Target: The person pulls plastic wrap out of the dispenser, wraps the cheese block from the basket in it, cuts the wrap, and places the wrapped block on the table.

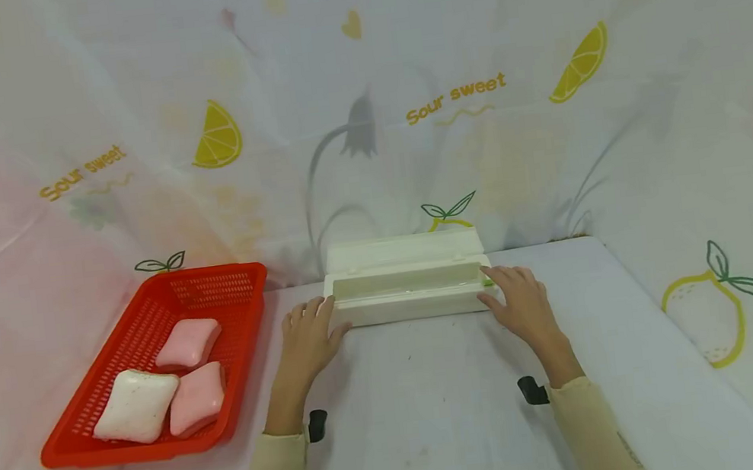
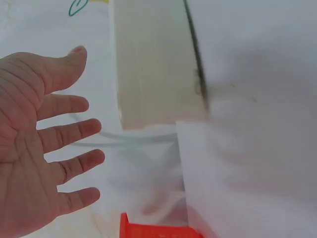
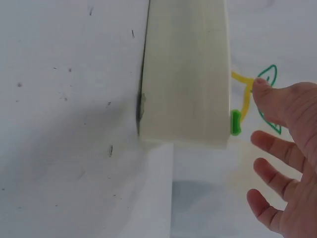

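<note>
A long, narrow white box (image 1: 412, 308) stands on the table, its lid (image 1: 406, 249) tilted up at the back and its hollow inside showing. At its right end sits a small green piece (image 3: 235, 123) on the upper edge. My left hand (image 1: 308, 342) is at the box's left end, fingers spread and thumb apart; the left wrist view shows bare space between that hand and the box (image 2: 156, 64). By the opposite end is my right hand (image 1: 524, 304), its fingers loosely extended. In the right wrist view it also appears apart from the box (image 3: 185, 74), holding nothing.
To the left, a red plastic basket (image 1: 96, 456) holds two pink pillow-shaped pieces (image 1: 189, 342) and a white one (image 1: 136, 406). A lemon-printed cloth (image 1: 513, 159) hangs behind the white table (image 1: 423, 414). Black mounts (image 1: 533, 391) sit at both wrists.
</note>
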### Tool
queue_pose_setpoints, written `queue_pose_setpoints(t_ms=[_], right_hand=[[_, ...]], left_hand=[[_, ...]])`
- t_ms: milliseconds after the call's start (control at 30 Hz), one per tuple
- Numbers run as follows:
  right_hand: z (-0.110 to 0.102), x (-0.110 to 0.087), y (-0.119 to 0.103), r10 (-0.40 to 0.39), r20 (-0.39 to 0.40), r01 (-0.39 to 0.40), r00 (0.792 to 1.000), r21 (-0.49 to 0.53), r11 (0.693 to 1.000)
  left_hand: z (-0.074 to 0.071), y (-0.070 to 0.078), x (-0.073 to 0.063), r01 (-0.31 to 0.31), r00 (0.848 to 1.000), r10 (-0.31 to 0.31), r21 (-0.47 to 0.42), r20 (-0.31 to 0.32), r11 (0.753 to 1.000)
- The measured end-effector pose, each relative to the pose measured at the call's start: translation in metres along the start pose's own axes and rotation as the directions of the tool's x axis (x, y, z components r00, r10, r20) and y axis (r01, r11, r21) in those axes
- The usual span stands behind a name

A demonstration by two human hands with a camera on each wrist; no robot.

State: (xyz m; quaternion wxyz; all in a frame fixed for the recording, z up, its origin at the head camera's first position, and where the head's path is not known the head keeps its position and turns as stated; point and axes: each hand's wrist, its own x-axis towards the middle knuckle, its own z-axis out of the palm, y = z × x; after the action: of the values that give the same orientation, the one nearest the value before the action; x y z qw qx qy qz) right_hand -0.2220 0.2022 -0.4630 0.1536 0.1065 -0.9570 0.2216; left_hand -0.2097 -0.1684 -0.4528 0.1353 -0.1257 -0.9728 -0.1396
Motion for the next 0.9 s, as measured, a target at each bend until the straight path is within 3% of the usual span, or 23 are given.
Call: queue_pose_setpoints(t_ms=[133,400,500,600,733,900], right_hand=[[0.001,0.017,0.001,0.034,0.009,-0.034,0.999,-0.002,0.999],[-0.001,0.044,-0.004,0.02,0.144,-0.016,0.989,-0.03,0.999],[0.0,0.05,-0.006,0.019,0.203,-0.008,0.979,-0.053,0.999],[0.001,0.054,-0.007,0.031,0.235,-0.016,0.972,-0.068,0.998],[0.003,0.057,-0.007,0.044,0.238,-0.035,0.97,-0.039,0.999],[0.006,0.06,-0.007,0.051,0.243,-0.049,0.969,-0.013,0.999]], left_hand=[[0.001,0.003,0.023,-0.006,1.0,0.006,-0.029,0.003,1.0],[0.01,0.004,0.055,0.04,0.992,-0.034,-0.052,0.118,0.998],[0.014,0.002,0.058,0.03,0.991,-0.023,-0.056,0.132,0.998],[0.019,0.0,0.06,0.016,0.992,-0.001,-0.12,0.125,0.993],[0.024,-0.002,0.06,0.018,0.996,0.002,-0.222,0.089,0.975],[0.032,-0.005,0.06,0.034,0.999,-0.03,-0.287,0.017,0.957]])
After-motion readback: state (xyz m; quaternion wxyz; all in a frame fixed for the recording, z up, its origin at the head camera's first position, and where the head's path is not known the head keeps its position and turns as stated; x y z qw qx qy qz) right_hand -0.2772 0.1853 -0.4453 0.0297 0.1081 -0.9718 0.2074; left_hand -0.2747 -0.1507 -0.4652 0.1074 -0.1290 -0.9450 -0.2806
